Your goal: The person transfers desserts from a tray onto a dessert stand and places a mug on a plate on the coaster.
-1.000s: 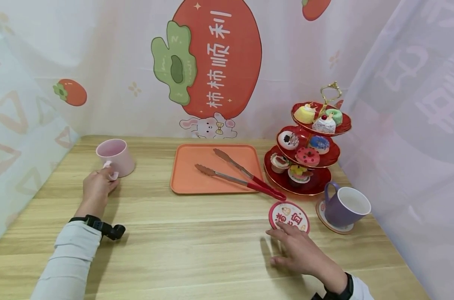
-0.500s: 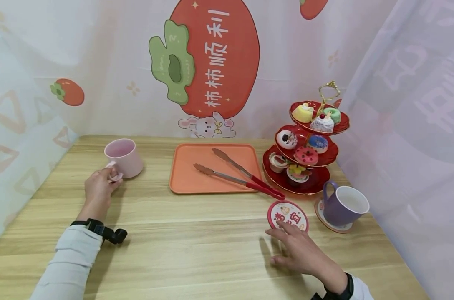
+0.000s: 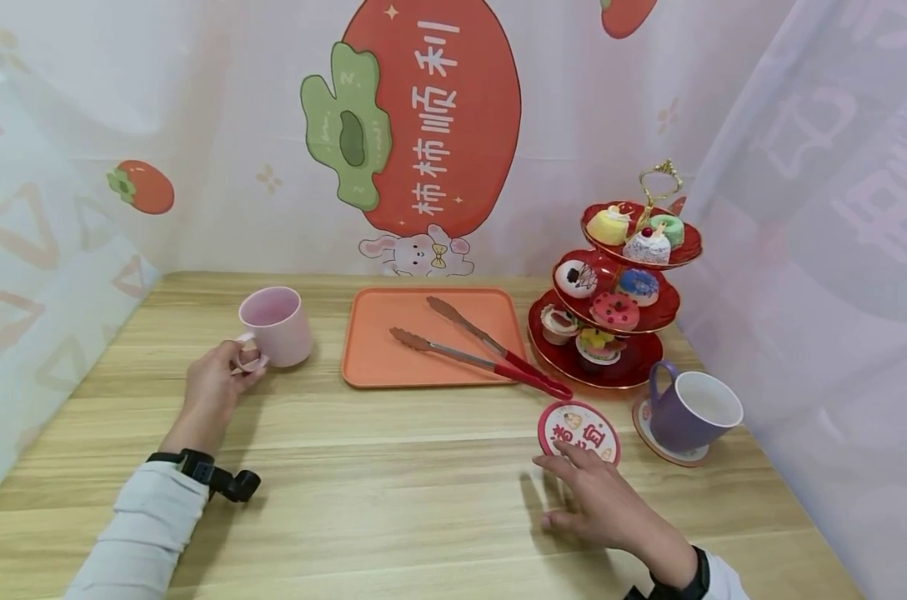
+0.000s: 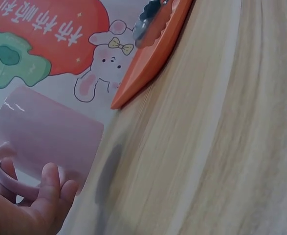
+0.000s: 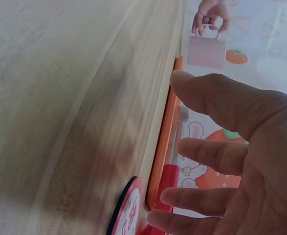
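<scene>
A pink mug [image 3: 277,327] is upright at the left of the wooden table. My left hand [image 3: 215,385] grips its handle, with fingers curled through and round it, as the left wrist view shows on the mug [image 4: 45,134]. Whether the mug's base touches the table is hard to tell; a shadow lies beside it. My right hand [image 3: 599,504] hovers with spread fingers at the near edge of a round coaster [image 3: 579,427] with a red rim, holding nothing. Behind that coaster, tongs [image 3: 491,367] with red handles lie partly on an orange tray [image 3: 371,367].
A purple mug [image 3: 682,421] stands on another coaster [image 3: 671,454] at the right. Behind it rises a red three-tier stand [image 3: 626,379] bearing several small cakes and doughnuts. Printed cloth [image 3: 221,125] hangs along the table's back and sides.
My left hand has carried the pink mug to the right and slightly nearer, away from the table's left edge. The right hand has stayed in place.
</scene>
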A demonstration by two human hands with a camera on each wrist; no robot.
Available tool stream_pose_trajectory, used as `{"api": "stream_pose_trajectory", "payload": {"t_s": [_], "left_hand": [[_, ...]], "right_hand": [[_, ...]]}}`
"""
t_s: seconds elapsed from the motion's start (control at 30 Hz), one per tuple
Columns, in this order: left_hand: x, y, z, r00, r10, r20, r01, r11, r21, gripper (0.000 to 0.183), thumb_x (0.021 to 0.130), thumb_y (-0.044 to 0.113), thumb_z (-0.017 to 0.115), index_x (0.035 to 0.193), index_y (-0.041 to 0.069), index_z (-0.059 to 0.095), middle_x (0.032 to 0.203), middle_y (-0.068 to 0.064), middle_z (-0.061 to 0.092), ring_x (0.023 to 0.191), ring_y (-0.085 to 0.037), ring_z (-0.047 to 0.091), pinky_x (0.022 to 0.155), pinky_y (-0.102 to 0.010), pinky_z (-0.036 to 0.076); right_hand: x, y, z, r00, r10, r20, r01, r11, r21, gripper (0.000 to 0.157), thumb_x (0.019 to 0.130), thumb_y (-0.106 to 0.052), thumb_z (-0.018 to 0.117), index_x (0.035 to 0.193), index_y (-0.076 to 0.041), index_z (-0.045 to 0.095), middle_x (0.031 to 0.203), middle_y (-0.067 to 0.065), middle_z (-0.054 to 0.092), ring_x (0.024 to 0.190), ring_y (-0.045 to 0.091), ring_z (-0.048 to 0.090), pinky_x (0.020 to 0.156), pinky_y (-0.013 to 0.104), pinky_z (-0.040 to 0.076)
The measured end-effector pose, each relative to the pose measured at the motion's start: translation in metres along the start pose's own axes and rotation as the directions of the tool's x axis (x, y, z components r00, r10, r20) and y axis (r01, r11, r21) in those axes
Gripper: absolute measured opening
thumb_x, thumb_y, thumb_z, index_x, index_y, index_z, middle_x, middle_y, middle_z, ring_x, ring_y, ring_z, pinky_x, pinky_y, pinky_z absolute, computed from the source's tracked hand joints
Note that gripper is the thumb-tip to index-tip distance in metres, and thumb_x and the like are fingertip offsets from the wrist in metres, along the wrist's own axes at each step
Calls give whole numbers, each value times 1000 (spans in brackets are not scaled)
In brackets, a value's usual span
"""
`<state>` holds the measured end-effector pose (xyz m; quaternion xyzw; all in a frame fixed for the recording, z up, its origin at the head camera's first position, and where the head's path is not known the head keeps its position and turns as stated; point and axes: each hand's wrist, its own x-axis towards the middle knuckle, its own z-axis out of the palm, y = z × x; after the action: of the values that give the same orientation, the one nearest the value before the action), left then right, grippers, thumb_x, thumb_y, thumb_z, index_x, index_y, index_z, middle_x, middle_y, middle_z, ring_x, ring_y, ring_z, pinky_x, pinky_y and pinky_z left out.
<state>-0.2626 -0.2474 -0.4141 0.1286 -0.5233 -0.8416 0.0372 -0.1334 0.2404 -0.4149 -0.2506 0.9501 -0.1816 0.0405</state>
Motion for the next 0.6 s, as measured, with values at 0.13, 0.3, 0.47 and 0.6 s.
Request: {"api": "stream_pose_trajectory", "payload": {"t_s": [0.13,0.3,0.47,0.6], "left_hand": [[-3,-1,3,1000,-9,8,9,999,36,17,91,2,43,85,1,59,83,-10,63,85,-19,62,71,-27,51],[-8,-3,9,999,-32,38,30,999,40,22,89,0,40,110,-1,49,86,-10,63,87,-20,62,74,-28,50],[-15,-6,18,996,-18,91,14,999,48,18,90,0,38,104,-4,47,84,-10,63,86,-19,62,75,-31,50],[-23,-9,27,992,-18,124,8,997,82,16,92,4,39,82,-2,50,84,-9,64,84,-19,62,73,-30,51]], "right_hand": [[-2,0,0,1000,-6,-11,6,1000,2,61,70,-31,81,122,-9,58,127,26,47,113,44,46,83,62,36],[-3,-1,-1,1000,-10,-20,10,1000,0,61,70,-30,81,122,-8,58,126,26,48,113,44,46,83,62,37],[-3,0,-1,1000,-16,-26,17,1000,2,61,70,-29,81,123,-8,58,126,26,48,113,44,46,84,61,37],[-2,0,0,1000,-20,-24,20,1000,8,62,70,-29,81,124,-8,57,127,26,47,113,44,46,84,60,38]]}}
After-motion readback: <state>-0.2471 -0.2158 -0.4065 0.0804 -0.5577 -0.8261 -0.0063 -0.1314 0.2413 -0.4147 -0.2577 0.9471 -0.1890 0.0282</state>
